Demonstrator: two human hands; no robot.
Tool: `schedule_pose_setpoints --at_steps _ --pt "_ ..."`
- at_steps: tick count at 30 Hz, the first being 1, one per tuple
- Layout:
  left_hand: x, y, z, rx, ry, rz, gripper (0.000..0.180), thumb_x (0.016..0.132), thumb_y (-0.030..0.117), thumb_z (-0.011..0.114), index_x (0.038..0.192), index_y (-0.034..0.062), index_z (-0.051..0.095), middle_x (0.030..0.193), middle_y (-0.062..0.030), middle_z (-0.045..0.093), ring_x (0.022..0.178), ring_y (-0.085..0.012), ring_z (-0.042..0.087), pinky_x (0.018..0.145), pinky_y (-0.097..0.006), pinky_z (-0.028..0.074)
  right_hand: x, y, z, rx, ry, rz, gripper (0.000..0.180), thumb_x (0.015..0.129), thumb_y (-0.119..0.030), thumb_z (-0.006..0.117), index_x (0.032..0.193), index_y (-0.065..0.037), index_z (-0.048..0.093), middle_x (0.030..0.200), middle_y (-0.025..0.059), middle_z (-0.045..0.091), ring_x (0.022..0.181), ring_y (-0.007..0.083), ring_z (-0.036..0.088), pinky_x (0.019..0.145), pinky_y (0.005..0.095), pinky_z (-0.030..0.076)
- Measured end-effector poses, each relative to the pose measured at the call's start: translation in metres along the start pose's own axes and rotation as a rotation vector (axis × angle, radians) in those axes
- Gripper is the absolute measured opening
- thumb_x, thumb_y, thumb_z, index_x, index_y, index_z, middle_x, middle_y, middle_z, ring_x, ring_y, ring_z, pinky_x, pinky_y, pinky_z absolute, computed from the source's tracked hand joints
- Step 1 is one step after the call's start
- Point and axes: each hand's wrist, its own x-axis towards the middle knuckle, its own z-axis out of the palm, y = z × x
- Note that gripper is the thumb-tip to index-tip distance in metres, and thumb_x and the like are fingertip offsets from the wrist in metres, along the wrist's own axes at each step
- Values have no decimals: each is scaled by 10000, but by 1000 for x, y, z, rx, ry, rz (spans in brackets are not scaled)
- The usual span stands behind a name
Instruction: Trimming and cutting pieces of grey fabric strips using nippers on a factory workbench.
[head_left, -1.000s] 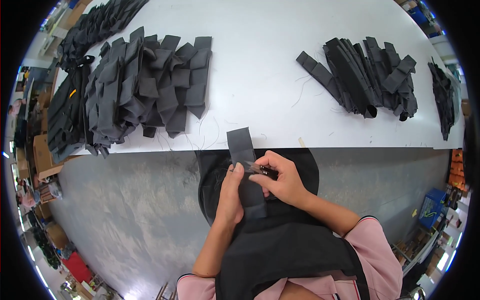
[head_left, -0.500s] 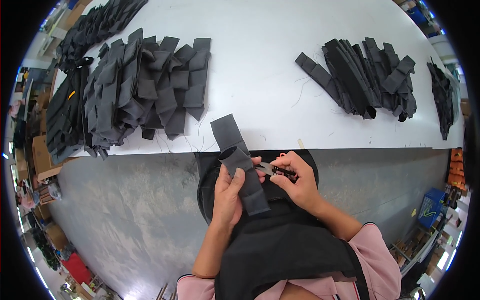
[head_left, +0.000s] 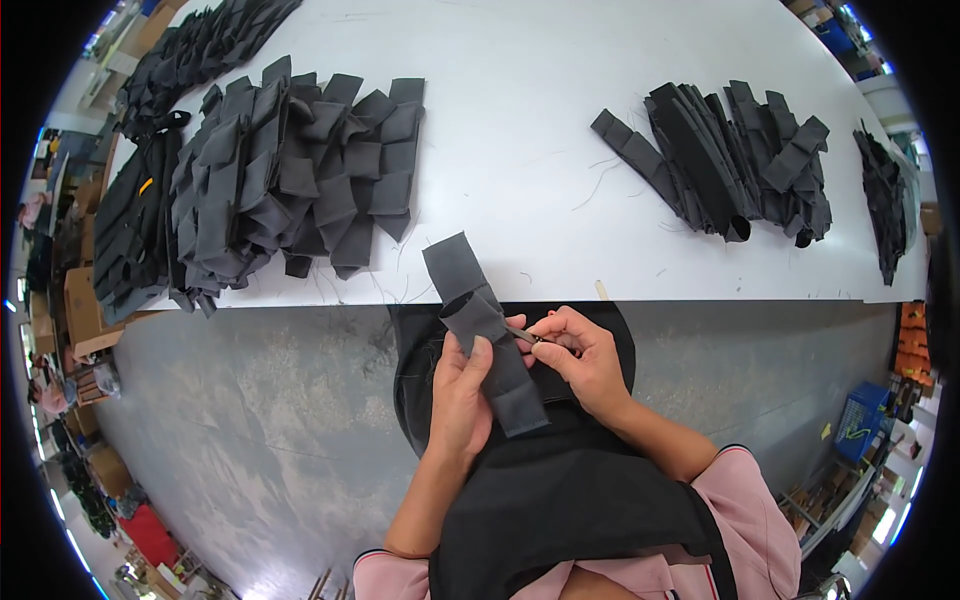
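Note:
A dark grey fabric strip [head_left: 515, 390] with a raised loop slants across my lap, its top end over the table's near edge. My left hand [head_left: 466, 385] is closed on it, thumb on the front and fingers behind. In my right hand [head_left: 583, 360] is a pair of small thread snips [head_left: 524, 335], mostly covered by my fingers. Their metal blades reach the right edge of the strip, by the left fingertips. Whether a thread lies between the blades is too small to tell.
On the white table [head_left: 510, 150] lie a large heap of similar grey strips [head_left: 300, 170] at left and a smaller heap [head_left: 740, 160] at right. Loose threads are scattered near the front edge. A blue crate [head_left: 862, 415] stands on the floor at right.
My right hand has shifted slightly left and closed further around the snips. Their blades have moved in to the strip's edge. The left hand keeps its hold, moving little.

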Motion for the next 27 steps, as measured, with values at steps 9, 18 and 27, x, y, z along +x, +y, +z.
schedule_pose_setpoints --at_steps 9,18,27 --pt "0 -3 -8 112 -4 74 339 943 156 537 1218 3 411 1203 -165 568 971 -192 617 857 -317 515 5 -27 -6 -869 51 -463 178 730 -138 711 882 -90 634 769 34 558 567 216 530 526 295 407" --pt "-1 -4 -12 145 11 27 345 939 151 546 1225 -4 430 1198 -160 574 957 -187 623 845 -317 519 11 -51 -11 -1195 -157 -528 190 749 -207 698 897 -114 622 778 14 544 554 216 529 515 328 400" --pt "-1 -3 -15 148 -11 11 347 937 155 550 1226 -4 441 1185 -157 581 964 -197 626 838 -315 521 13 -50 -6 -1163 -176 -489 211 755 -229 700 934 -127 654 788 13 563 549 223 531 520 314 410"
